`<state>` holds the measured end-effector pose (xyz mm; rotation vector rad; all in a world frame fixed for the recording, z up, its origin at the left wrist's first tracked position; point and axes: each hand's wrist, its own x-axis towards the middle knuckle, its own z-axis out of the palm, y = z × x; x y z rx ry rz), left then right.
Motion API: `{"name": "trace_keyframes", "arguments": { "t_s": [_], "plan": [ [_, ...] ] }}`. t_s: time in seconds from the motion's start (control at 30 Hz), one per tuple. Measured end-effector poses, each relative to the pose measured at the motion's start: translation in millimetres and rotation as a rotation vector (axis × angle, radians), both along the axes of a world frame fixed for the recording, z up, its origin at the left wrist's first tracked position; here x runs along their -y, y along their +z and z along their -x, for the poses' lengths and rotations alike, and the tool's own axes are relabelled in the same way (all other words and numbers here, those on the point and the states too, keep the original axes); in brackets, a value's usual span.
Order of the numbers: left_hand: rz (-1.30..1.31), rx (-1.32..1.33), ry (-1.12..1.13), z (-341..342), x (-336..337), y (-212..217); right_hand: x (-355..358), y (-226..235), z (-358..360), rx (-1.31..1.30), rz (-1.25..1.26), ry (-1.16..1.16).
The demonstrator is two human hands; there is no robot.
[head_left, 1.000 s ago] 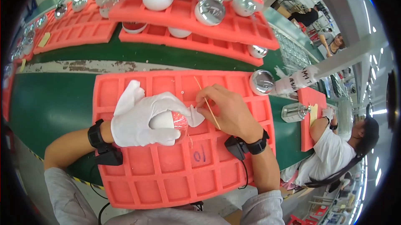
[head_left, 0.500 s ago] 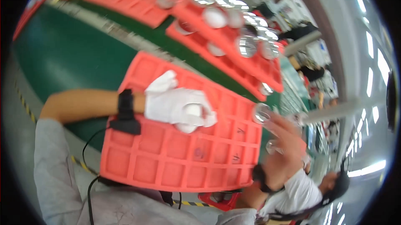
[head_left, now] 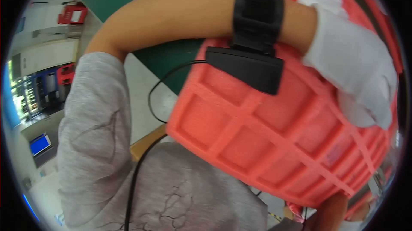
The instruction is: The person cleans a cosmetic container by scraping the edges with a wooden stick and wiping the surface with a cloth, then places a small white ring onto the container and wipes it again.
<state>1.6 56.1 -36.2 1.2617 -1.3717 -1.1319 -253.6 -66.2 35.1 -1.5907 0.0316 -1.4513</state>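
My left hand, in a white glove, lies over a red tray with square compartments. Its fingers curl downward and press together; whatever they hold, if anything, is hidden. A black band with a black box on it circles my left wrist, and a cable runs from the box. The compartments that show on the near side hold nothing. Of my right arm, only a bit of forearm shows, beside the tray's near right edge; the hand itself is out of sight.
A green table top lies beneath the tray. A black cable hangs down across my grey shirt. Far left stand red chairs and a blue-lit screen. More red tray edges show at the far right.
The view has swung left and closer, so the tray and my left arm appear larger and further right. My right hand, raised with a round clear piece before, has dropped out of sight.
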Motion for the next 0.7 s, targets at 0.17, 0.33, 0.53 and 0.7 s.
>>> {"name": "trace_keyframes", "arguments": {
  "t_s": [0.17, 0.33, 0.53, 0.7],
  "plan": [
    [-0.114, -0.07, 0.062, -20, -15, -20, 4, -71, 68, -0.043, -0.206, 0.005],
    [-0.15, -0.18, 0.183, -18, -44, -26, -9, -84, 84, -0.133, -0.331, 0.061],
    [-0.112, -0.239, 0.283, -41, -64, -22, -14, -104, 84, -0.165, -0.4, 0.084],
    [-0.077, -0.276, 0.36, -56, -84, -12, -12, -119, 85, -0.18, -0.456, 0.099]
  ]
}}
